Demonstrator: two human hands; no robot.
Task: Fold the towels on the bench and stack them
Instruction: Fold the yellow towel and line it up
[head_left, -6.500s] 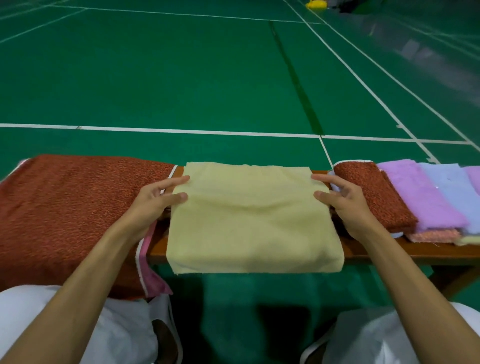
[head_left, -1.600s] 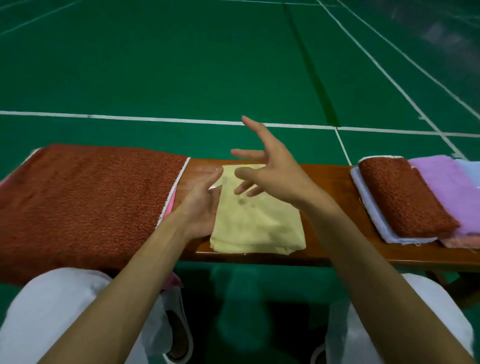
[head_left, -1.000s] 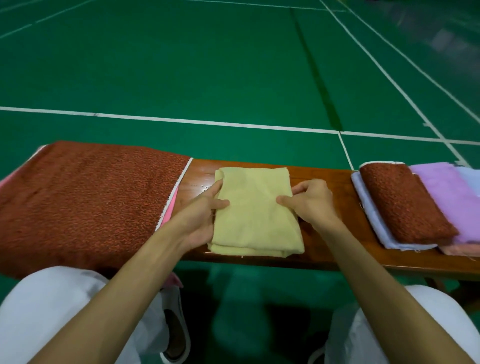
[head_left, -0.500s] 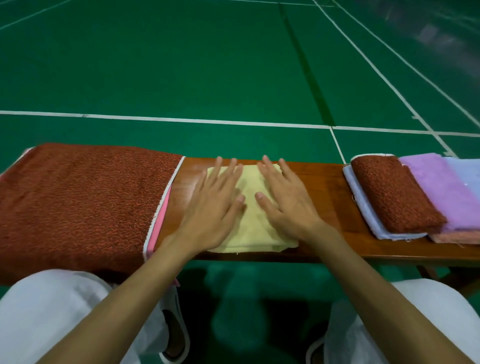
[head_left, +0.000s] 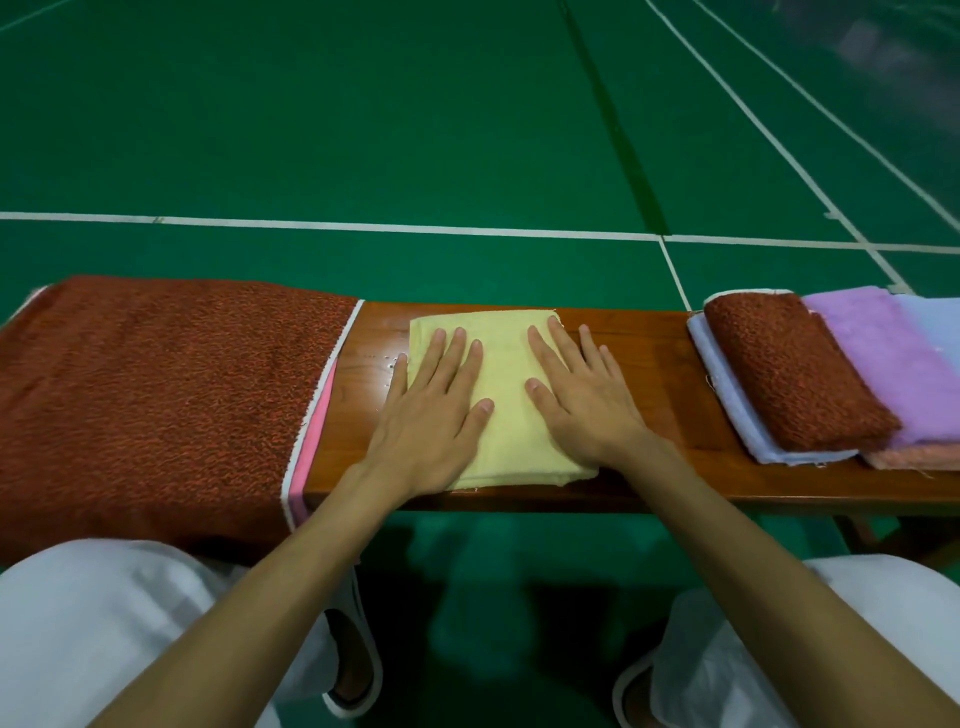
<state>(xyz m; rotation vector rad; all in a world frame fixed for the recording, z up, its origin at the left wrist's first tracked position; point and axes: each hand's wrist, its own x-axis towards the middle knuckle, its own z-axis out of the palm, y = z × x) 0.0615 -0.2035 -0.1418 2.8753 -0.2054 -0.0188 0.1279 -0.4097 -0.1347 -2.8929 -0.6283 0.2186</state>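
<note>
Yellow towel (head_left: 506, 364), folded into a small thick rectangle, lies in the middle of the wooden bench (head_left: 654, 395), its near edge close to the bench's near edge.

Both your hands rest flat on it, fingers straight and slightly spread, gripping nothing. Your left hand (head_left: 431, 410) covers its left half and your right hand (head_left: 582, 405) its right half. The outer fingers of each spill onto the bare wood, and a strip of yellow shows between them.

Seconds ago this towel was a wide sheet hanging over the bench's near side, held at both edges. A second ago you were pinching the sides of the narrowed bundle. Now the pinch is gone and your palms press down, a little further apart than half a second ago. This looks like a final smoothing, so the fold seems done and the towel ready for stacking.

To the left, a large red-brown towel (head_left: 156, 405) lies spread and unfolded, draping toward you, with a pink towel's edge (head_left: 311, 431) peeking from under it. Those two, in my judgement, remain to be folded.

To the right, well apart from the yellow towel, sit the folded ones: a red-brown bundle (head_left: 789, 374) on a pale blue towel (head_left: 727, 395), with a lilac towel (head_left: 883, 364) beside it.

Beyond the bench lies a green court floor (head_left: 363, 130) with white lines.
</note>
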